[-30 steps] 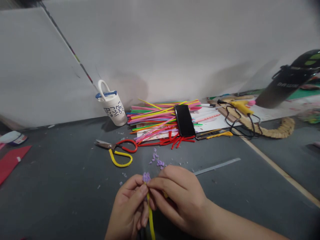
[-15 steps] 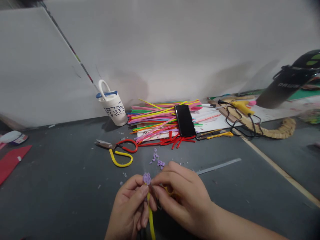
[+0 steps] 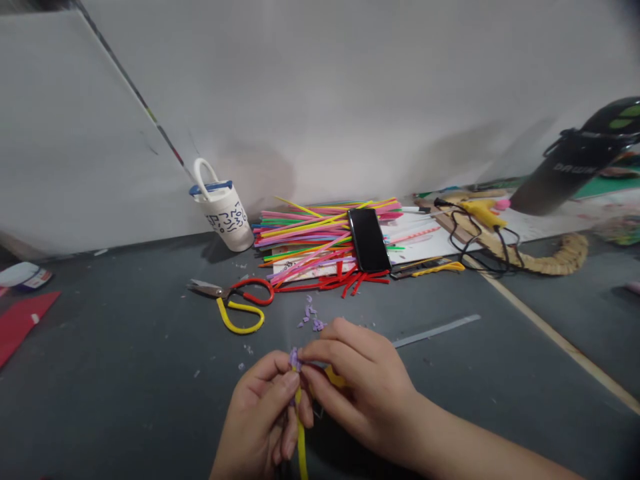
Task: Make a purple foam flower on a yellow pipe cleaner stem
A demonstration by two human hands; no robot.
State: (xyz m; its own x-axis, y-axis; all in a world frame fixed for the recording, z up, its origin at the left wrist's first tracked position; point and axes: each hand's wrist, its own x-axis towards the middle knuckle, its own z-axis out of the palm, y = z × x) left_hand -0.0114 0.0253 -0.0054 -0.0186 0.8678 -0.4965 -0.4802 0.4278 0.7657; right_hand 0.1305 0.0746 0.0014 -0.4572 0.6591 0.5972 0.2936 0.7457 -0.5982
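Low in the middle, my left hand (image 3: 265, 410) is closed in a pinch on a yellow pipe cleaner (image 3: 301, 440), which hangs down below the thumb. A small purple tuft (image 3: 294, 359) sits at its top, just above the left fingertips. My right hand (image 3: 363, 383) is closed, its thumb and forefinger pinching the right side of the tuft. A flat yellow thing (image 3: 336, 377) shows beneath the right fingers; its kind is hidden. Purple snippets (image 3: 319, 325) lie just beyond the hands. Scissors (image 3: 231, 297) with one red and one yellow handle lie slightly spread on the left.
Behind lies a heap of coloured pipe cleaners (image 3: 300, 230) with a black phone (image 3: 369, 240) on top. A white cup (image 3: 227, 217) stands left of it. At right are a yellow glue gun (image 3: 483, 213) with a black cord, a dark bottle (image 3: 565, 170) and a grey strip (image 3: 437, 331).
My right fingertips have moved slightly left, onto the purple tuft, and now cover part of it. My left hand has kept its pinch. The view has shifted slightly.
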